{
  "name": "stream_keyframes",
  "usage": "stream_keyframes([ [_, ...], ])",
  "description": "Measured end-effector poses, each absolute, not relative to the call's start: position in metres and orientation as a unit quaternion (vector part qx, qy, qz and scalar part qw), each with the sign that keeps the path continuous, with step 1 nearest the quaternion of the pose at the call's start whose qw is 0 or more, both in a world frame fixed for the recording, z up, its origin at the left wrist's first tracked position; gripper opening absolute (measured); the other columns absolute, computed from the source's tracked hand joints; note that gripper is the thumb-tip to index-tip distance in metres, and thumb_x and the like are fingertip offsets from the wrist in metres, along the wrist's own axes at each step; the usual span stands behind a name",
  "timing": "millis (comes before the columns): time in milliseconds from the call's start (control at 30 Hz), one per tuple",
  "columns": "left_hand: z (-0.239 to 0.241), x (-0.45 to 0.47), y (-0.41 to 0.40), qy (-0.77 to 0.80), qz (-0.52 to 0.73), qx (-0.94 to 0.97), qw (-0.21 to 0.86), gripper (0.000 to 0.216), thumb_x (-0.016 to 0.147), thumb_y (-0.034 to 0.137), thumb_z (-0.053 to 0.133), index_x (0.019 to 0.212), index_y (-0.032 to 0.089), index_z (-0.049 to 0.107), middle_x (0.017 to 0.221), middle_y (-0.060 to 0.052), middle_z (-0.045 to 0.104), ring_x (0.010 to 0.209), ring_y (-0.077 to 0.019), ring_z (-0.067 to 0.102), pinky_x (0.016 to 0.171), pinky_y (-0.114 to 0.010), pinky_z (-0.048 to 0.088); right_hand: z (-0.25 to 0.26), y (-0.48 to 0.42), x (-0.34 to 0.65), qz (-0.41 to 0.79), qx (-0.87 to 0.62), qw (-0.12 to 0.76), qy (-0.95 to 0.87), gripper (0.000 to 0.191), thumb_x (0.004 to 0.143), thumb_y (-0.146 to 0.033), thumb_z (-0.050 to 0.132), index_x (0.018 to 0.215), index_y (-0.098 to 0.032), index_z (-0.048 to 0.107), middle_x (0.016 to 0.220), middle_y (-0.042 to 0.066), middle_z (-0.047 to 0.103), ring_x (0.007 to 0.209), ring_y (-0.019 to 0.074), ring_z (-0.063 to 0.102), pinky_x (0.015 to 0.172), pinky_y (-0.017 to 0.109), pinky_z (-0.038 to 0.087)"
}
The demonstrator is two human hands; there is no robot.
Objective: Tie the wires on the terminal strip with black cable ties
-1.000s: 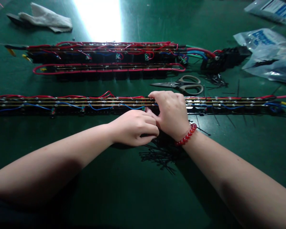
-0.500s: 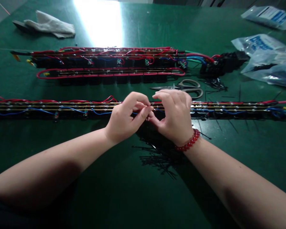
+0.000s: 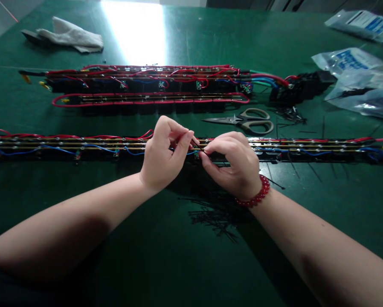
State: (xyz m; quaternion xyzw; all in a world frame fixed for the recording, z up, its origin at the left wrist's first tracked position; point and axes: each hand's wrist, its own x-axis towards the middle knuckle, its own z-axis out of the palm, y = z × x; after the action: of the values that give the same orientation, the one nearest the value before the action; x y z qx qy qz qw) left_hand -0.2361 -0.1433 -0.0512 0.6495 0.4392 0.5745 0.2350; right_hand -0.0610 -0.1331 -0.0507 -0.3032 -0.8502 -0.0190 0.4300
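A long black rail with brass rods and red and blue wires, an electrical assembly (image 3: 98, 142), lies across the green table. Over its middle, my left hand (image 3: 166, 153) pinches one part of a thin black cable tie (image 3: 197, 145) between thumb and forefinger. My right hand (image 3: 231, 164), a red bead bracelet (image 3: 257, 192) at its wrist, pinches the other part of the same tie. The tie slants between the two sets of fingertips, just above the rods. Whether it loops round a wire cannot be made out. A loose heap of black cable ties (image 3: 213, 215) lies below my hands.
Scissors (image 3: 242, 120) lie behind the rail. Farther back rest two shorter wired assemblies (image 3: 140, 79) with a black connector block (image 3: 306, 87). Clear plastic bags (image 3: 354, 91) are at the right, and a grey cloth (image 3: 71, 36) is at the far left. Cut tie ends are scattered near the scissors.
My left fingertips have moved up and left, away from the right ones, and the black tie now shows between them. My right hand's fingers have closed into a pinch a little lower.
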Motion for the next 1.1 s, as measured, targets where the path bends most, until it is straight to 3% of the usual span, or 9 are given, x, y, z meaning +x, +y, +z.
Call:
stream_keyframes([
  [167,-0.0516,-0.2389,-0.1392,0.444,0.584,0.65,0.198,0.018,0.099,0.036,0.056,0.094,0.024,0.043,0.08,0.004,0.063,0.073,-0.0109,0.07,0.062,-0.024,0.057,-0.0513,-0.1316,-0.0618,0.017,-0.307,0.453,-0.837,0.013,0.086,-0.021,0.067,0.095,-0.024,0.059,0.083,0.0,0.07,0.079,0.0183,0.064,0.073,0.034,0.053],
  [400,-0.0575,-0.2418,-0.1355,0.432,0.581,0.661,0.197,0.017,0.101,0.04,0.05,0.1,0.026,0.04,0.084,0.003,0.062,0.075,-0.0107,0.069,0.062,-0.024,0.055,-0.0502,-0.1283,-0.0622,0.053,-0.365,0.45,-0.813,0.005,0.09,-0.022,0.064,0.085,-0.022,0.062,0.08,0.0,0.07,0.077,0.0165,0.063,0.071,0.033,0.052],
  [667,-0.0528,-0.2423,-0.1392,0.433,0.547,0.7,0.152,0.026,0.093,0.029,0.064,0.115,0.024,0.051,0.084,0.005,0.065,0.073,-0.0082,0.064,0.069,-0.021,0.053,-0.0514,-0.1288,-0.0602,0.013,-0.403,0.456,-0.793,0.004,0.089,-0.02,0.064,0.086,-0.023,0.063,0.082,0.001,0.071,0.079,0.0186,0.066,0.068,0.034,0.052],
  [833,-0.0496,-0.2422,-0.144,0.456,0.473,0.744,0.122,0.014,0.097,0.029,0.057,0.097,0.019,0.068,0.092,0.0,0.074,0.078,-0.0106,0.067,0.076,-0.024,0.052,-0.0505,-0.1287,-0.0621,0.007,-0.374,0.452,-0.81,0.009,0.089,-0.02,0.062,0.081,-0.024,0.063,0.078,0.0,0.072,0.075,0.0182,0.065,0.069,0.035,0.053],
  [1100,-0.0509,-0.2418,-0.1423,0.465,0.485,0.724,0.154,0.013,0.101,0.028,0.051,0.096,0.019,0.06,0.085,0.001,0.072,0.079,-0.0108,0.07,0.075,-0.023,0.052,-0.0487,-0.1299,-0.0633,0.017,-0.329,0.473,-0.817,0.012,0.086,-0.014,0.065,0.09,-0.025,0.068,0.086,0.001,0.076,0.077,0.0179,0.069,0.072,0.036,0.056],
])
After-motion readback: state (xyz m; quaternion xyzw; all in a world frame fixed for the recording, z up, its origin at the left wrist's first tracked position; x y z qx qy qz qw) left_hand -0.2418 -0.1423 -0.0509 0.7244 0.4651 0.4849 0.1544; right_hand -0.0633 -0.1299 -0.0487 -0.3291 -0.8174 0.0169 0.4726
